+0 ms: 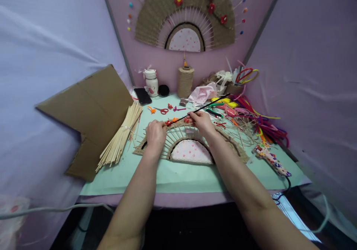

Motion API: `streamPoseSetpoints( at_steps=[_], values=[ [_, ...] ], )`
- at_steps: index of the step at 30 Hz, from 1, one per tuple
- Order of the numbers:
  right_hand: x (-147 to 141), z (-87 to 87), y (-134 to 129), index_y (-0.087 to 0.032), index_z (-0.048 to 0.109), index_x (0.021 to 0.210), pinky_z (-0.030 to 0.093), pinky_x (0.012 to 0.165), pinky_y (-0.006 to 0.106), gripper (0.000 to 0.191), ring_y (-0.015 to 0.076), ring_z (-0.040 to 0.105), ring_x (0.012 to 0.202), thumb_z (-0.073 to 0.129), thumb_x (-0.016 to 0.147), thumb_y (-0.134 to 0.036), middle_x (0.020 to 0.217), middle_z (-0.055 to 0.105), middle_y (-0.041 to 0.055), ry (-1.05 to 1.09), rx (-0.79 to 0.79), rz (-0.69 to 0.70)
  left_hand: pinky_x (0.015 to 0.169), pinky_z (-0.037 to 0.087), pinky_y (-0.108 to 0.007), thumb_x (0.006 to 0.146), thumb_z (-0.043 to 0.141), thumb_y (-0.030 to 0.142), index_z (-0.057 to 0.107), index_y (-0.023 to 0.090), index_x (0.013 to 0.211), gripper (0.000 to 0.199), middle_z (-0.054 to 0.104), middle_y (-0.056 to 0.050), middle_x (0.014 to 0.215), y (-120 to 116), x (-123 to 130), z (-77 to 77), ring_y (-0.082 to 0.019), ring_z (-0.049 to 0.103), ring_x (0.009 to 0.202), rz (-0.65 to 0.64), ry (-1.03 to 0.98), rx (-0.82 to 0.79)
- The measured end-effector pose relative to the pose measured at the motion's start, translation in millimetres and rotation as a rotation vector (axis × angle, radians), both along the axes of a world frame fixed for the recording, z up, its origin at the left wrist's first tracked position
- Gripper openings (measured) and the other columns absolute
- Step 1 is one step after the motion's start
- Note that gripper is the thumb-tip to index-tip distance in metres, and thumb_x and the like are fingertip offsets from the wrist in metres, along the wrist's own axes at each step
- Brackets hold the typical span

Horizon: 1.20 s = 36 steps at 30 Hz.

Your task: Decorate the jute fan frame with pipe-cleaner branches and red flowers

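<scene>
A thin black stem (212,104), looking like a pipe cleaner, slants up to the right above a half-round fan of sticks and twine (234,146). My left hand (155,135) is closed at its lower end, over the fan's left side. My right hand (201,122) pinches the stem farther along, above the fan's upper edge. Small red flowers (186,120) and an orange one (175,119) show on the fan between my hands. A white half-circle with pink dots (191,151) forms the fan's lower middle. My fingertips are partly hidden.
On the left, a bundle of thin sticks (119,136) lies by folded cardboard (92,112). Red scissors (164,111) and a twine spool (185,82) are behind the fan. Pliers (214,113), coloured pipe cleaners (267,125) and a patterned glue gun (272,160) lie right.
</scene>
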State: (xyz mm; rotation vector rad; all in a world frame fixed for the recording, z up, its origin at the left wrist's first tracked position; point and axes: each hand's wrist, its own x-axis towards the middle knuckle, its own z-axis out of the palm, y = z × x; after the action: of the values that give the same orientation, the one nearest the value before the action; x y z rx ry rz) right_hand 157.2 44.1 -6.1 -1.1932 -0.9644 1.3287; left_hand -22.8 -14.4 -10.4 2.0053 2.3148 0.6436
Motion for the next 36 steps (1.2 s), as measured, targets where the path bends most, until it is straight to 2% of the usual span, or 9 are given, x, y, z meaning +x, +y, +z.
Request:
streamPoseSetpoints(
  at_steps=[8, 12, 16, 23, 30, 36],
  values=[
    [12.1, -15.4, 1.8, -0.017, 0.063, 0.077, 0.047, 0.051, 0.015, 0.012, 0.0048, 0.056, 0.051, 0.063, 0.085, -0.025, 0.069, 0.071, -0.0003, 0.072, 0.104, -0.134, 0.096, 0.037, -0.043, 0.089, 0.054, 0.027, 0.073, 0.023, 0.097, 0.021, 0.067, -0.009, 0.111, -4.9, -18.5, 8.8, -0.029, 0.054, 0.112, 0.241, -0.113, 0.133],
    [14.9, -17.5, 1.5, -0.017, 0.062, 0.077, 0.047, 0.051, 0.015, 0.013, 0.0047, 0.055, 0.052, 0.065, 0.084, -0.027, 0.070, 0.070, -0.0006, 0.105, 0.106, -0.145, 0.099, 0.035, -0.045, 0.088, 0.054, 0.024, 0.072, 0.024, 0.096, 0.020, 0.066, -0.009, 0.113, -5.8, -17.7, 10.4, -0.029, 0.052, 0.114, 0.265, -0.141, 0.128],
    [12.8, -20.7, 2.1, -0.018, 0.062, 0.078, 0.047, 0.050, 0.015, 0.015, 0.0052, 0.055, 0.052, 0.067, 0.082, -0.031, 0.070, 0.070, -0.0005, 0.114, 0.107, -0.129, 0.099, 0.035, -0.044, 0.089, 0.053, 0.022, 0.072, 0.024, 0.097, 0.020, 0.065, -0.009, 0.112, -5.4, -16.3, 7.2, -0.028, 0.053, 0.113, 0.242, -0.141, 0.135],
    [10.4, -23.6, 2.1, -0.016, 0.063, 0.076, 0.046, 0.047, 0.016, 0.013, 0.0059, 0.055, 0.050, 0.066, 0.082, -0.027, 0.067, 0.070, 0.0010, 0.086, 0.089, -0.111, 0.098, 0.035, -0.045, 0.089, 0.054, 0.023, 0.072, 0.025, 0.098, 0.020, 0.064, -0.009, 0.114, -4.1, -15.2, 3.0, -0.029, 0.051, 0.116, 0.196, -0.119, 0.129],
    [10.9, -28.1, 2.9, -0.016, 0.064, 0.075, 0.048, 0.052, 0.018, 0.012, 0.0072, 0.057, 0.052, 0.063, 0.083, -0.026, 0.069, 0.071, 0.0008, 0.003, 0.081, -0.108, 0.092, 0.038, -0.042, 0.090, 0.054, 0.027, 0.075, 0.028, 0.101, 0.024, 0.063, -0.009, 0.111, -0.7, -6.8, 1.1, -0.028, 0.050, 0.112, -0.010, -0.101, -0.021],
    [10.9, -32.6, 6.5, -0.016, 0.064, 0.074, 0.049, 0.051, 0.018, 0.012, 0.0071, 0.057, 0.051, 0.063, 0.083, -0.025, 0.068, 0.070, 0.0006, 0.005, 0.062, -0.107, 0.092, 0.038, -0.043, 0.093, 0.047, 0.028, 0.073, 0.035, 0.110, 0.032, 0.058, -0.009, 0.109, 0.1, -4.9, -7.3, -0.029, 0.046, 0.110, -0.087, -0.031, -0.101]
  ],
)
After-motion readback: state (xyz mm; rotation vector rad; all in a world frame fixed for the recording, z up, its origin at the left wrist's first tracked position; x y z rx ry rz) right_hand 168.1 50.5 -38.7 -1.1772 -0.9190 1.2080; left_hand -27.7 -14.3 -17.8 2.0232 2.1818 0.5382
